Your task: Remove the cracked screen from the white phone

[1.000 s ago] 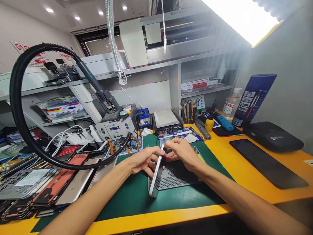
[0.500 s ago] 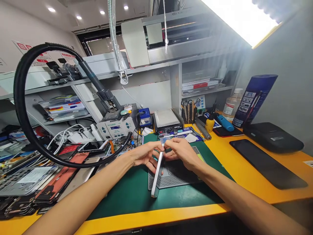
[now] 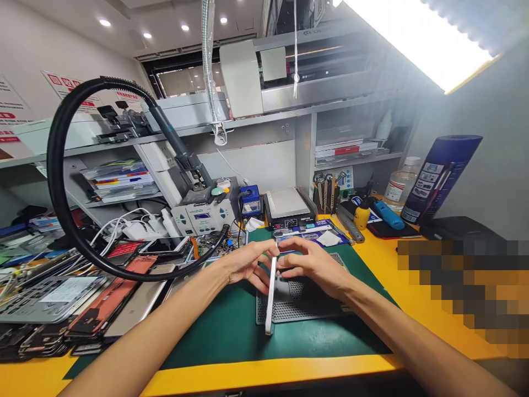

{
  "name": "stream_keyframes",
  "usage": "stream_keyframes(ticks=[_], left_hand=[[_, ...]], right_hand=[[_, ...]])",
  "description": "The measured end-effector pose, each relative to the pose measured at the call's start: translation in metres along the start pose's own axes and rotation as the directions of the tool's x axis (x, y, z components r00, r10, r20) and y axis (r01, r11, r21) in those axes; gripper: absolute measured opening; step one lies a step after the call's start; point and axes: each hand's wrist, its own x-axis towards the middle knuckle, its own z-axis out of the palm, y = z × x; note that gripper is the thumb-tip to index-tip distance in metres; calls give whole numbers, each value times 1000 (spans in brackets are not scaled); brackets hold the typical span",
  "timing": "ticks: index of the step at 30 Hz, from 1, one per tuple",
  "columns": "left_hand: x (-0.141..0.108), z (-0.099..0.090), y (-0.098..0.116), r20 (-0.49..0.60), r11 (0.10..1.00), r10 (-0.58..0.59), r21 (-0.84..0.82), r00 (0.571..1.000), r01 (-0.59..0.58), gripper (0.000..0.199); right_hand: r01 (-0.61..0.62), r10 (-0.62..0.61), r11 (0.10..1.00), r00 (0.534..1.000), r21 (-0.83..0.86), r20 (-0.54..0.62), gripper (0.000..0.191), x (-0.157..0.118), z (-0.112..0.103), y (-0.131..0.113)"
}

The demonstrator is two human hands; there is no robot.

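Observation:
A thin phone [image 3: 270, 298] with a white edge stands almost upright, its narrow side facing me. My left hand [image 3: 247, 260] grips it near the upper end, thumb over the edge and fingers behind. On the other side, my right hand [image 3: 316, 267] has its fingers curved and spread, the tips at or close to the phone's right face; whether they touch cannot be made out. Below both hands lies a grey perforated pad [image 3: 297, 311] on a green mat [image 3: 215, 344]. The phone's broad faces are mostly hidden.
A black hose [image 3: 53, 182] loops at left from a soldering station [image 3: 202, 218]. Piled phone parts [image 3: 111, 292] cover the left side. Behind the mat are a flat heating plate [image 3: 289, 204] and a tool holder [image 3: 326, 196]. A yellow bottle [image 3: 362, 218] stands at right.
My right fingers have loosened from the phone's upper end and spread apart. The phone is turned slightly more upright in my left hand. The whole view has shifted a little.

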Motion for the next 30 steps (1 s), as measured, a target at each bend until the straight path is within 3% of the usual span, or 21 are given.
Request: stream_keyframes(ticks=[8,16,30], left_hand=[[-9,1,3,80,1000,4,-17,997,-2,31],[-7,1,3,124,1000,-12,-3,992,13,36],[-1,4,11,141,995,-56,90,988,44,28]], right_hand=[[21,-21,1000,999,12,-28,24,3,0,0],[37,-38,999,998,-27,-44,36,6,-3,-1],[16,-16,1000,993,0,-117,20,9,-2,2]])
